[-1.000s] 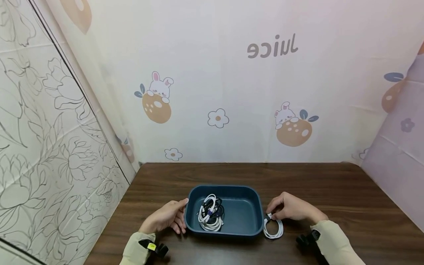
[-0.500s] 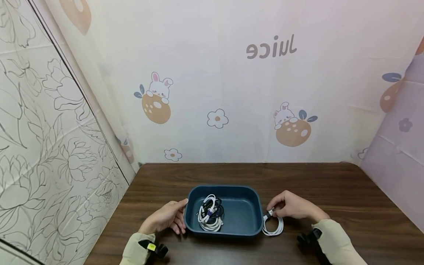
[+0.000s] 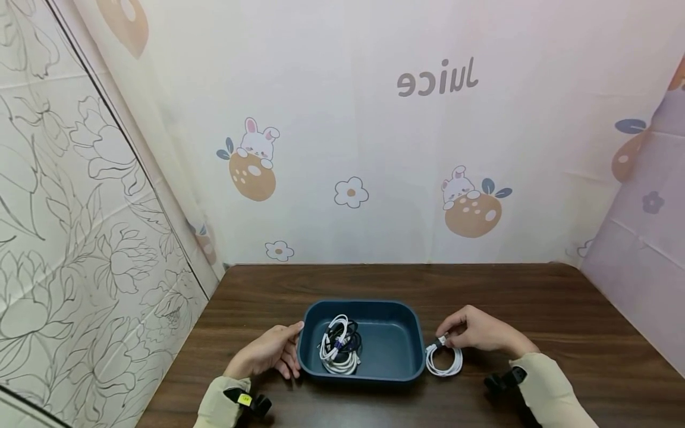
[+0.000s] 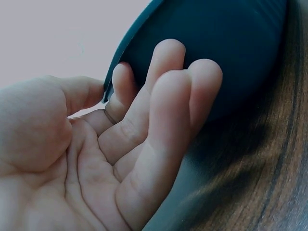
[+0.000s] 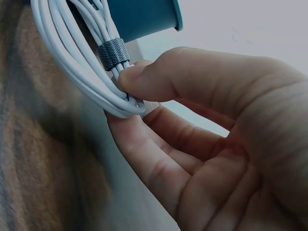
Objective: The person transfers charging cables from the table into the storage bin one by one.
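Observation:
A dark blue rectangular tray lies on the table. My left hand is at its left end; in the left wrist view the thumb meets the rim while the index finger bends under it outside, pinching the edge. Just off the tray's right end, my right hand pinches a coiled white cable between thumb and fingers. A grey woven strap binds that coil, close to the thumb tip in the right wrist view. White cables and a black cable lie bundled in the tray's left half.
The dark wood-grain table extends around the tray. Behind it hangs a pale curtain printed with rabbits and fruit, and a flower-patterned panel stands at the left. Each wrist carries a black camera mount.
My right hand has moved slightly right with the white cable coil, which has shifted right along with it. The left hand and the tray stay where they were.

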A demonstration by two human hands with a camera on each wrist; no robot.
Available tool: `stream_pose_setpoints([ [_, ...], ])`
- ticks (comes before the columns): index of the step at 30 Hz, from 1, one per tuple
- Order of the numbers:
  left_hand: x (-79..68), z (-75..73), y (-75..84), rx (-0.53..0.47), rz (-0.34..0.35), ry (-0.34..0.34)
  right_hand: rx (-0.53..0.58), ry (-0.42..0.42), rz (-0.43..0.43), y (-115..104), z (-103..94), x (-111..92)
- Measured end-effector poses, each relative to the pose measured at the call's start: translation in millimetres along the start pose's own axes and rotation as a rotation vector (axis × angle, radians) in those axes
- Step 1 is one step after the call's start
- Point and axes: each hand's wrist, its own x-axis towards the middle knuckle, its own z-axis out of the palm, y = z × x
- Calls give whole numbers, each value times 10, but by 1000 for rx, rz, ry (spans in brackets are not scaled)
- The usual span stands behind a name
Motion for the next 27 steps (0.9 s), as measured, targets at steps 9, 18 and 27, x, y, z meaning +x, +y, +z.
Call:
stream_pose_setpoints([
  [9, 1, 5, 0, -3, 2, 2, 25, 14, -11, -29, -90, -62],
  [18, -4, 5, -2, 0, 3, -3, 44, 33, -20, -155, -168, -134],
  [27, -5, 12, 7, 8, 5, 1, 35, 33, -122, -292, -209, -136],
])
